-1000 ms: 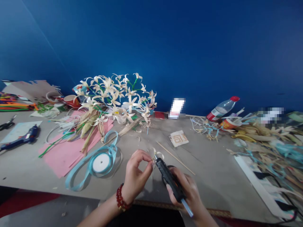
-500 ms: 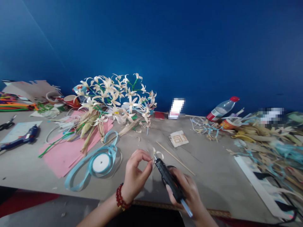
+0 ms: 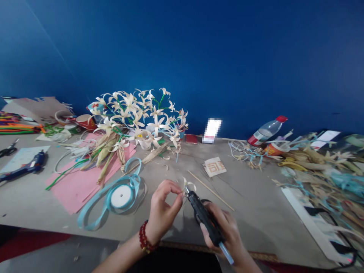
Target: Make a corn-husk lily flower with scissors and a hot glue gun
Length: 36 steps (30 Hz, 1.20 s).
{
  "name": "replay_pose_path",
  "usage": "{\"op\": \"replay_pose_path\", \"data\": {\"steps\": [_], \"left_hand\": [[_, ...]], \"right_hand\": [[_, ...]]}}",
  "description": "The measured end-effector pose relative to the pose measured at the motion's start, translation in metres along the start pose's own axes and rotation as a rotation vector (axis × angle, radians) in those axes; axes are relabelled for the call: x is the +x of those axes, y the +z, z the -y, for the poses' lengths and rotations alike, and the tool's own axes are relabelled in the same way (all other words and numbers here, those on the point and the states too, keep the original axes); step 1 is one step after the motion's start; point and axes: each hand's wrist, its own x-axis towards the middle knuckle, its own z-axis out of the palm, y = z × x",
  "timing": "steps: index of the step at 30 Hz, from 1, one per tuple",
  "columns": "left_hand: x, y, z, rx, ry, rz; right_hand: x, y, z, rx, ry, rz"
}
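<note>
My right hand (image 3: 224,227) is wrapped round a black glue gun (image 3: 205,218), with a pale glue stick (image 3: 226,253) poking out of its back end. The gun's nozzle touches or nearly touches a small cream husk flower (image 3: 192,185) with curled petals. My left hand (image 3: 167,204), wearing a red bead bracelet, pinches this flower between thumb and forefinger. Its base is hidden by the fingertips. Just beyond lies a thin wooden stick (image 3: 212,190). Left of my left hand rests a spool of light blue ribbon (image 3: 121,196), partly unwound in loops.
Many white husk flowers (image 3: 136,110) on green stems stand at the back. Pink paper (image 3: 66,189) lies under husks; a blue glue gun (image 3: 27,167) is far left. On the right are a tilted bottle (image 3: 267,131), a husk pile (image 3: 307,157) and a power strip (image 3: 308,227) with cables.
The glue stick's rear end has shifted very slightly right and down. Both hands, the flower and the gun's nozzle stay in nearly the same place.
</note>
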Motion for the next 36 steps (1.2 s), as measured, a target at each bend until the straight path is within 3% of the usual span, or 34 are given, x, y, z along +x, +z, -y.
{"op": "replay_pose_path", "data": {"steps": [18, 24, 27, 30, 36], "left_hand": [[0.0, 0.0, -0.003, -0.033, -0.039, 0.004], [-0.001, -0.003, 0.003, -0.056, -0.101, 0.013], [-0.003, -0.01, 0.013, -0.107, -0.132, -0.007], [-0.004, -0.022, 0.026, -0.2, -0.198, -0.1], [-0.004, -0.046, 0.04, -0.284, -0.322, -0.306]], "right_hand": [[-0.002, 0.002, -0.002, 0.014, 0.039, 0.039], [-0.003, 0.0, -0.004, -0.005, 0.063, 0.106], [-0.008, -0.005, -0.02, -0.078, 0.092, 0.111], [-0.011, -0.016, -0.049, -0.288, 0.133, 0.123], [0.001, -0.036, -0.112, -0.755, 0.444, 0.257]]}}
